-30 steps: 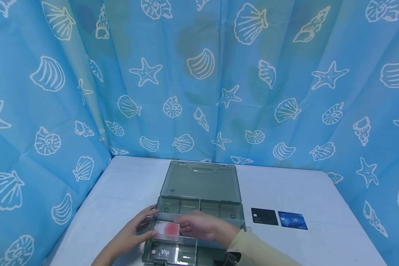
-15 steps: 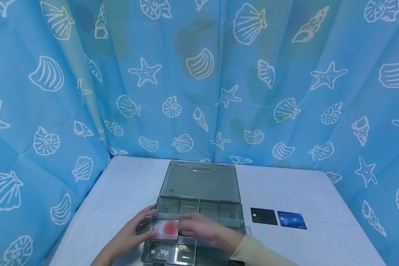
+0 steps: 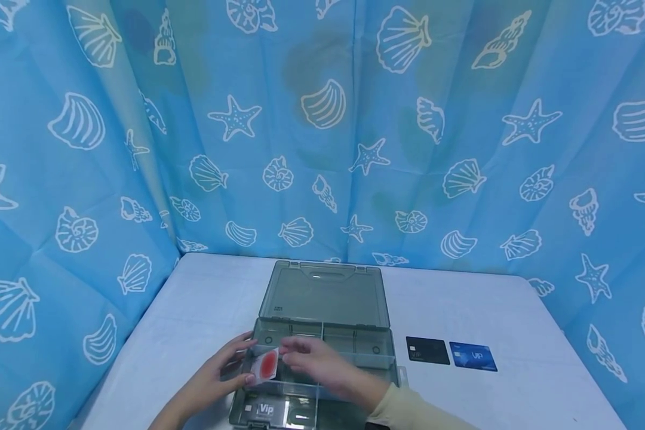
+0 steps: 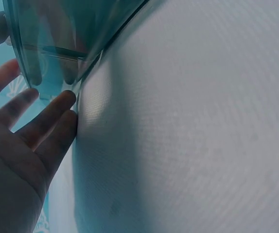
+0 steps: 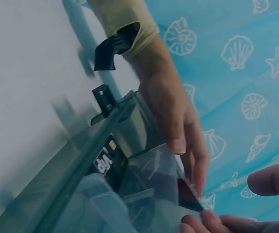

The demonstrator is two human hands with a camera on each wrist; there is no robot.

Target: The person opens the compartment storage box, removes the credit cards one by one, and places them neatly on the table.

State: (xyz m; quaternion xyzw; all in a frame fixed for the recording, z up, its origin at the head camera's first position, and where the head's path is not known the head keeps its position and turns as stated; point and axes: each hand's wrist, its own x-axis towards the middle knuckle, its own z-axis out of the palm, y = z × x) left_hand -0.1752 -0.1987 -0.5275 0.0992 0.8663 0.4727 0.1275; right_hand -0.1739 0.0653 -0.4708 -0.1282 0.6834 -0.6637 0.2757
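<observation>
Since half a second ago, the card [image 3: 266, 364] has been tipped up on edge and slid left over the organizer box [image 3: 322, 334].

Head view: it's white with a red circle, pinched at its right corner by the right hand [image 3: 314, 364] and steadied by the left hand [image 3: 215, 376], fingers loosely extended. Slipping sideways into the wrong compartment seems possible with such a light pinch.

Left wrist: straight fingers [image 4: 47, 116] are laid against the box wall.

Right wrist: the dark card edge [image 5: 190, 194] is nipped between fingertips.
</observation>
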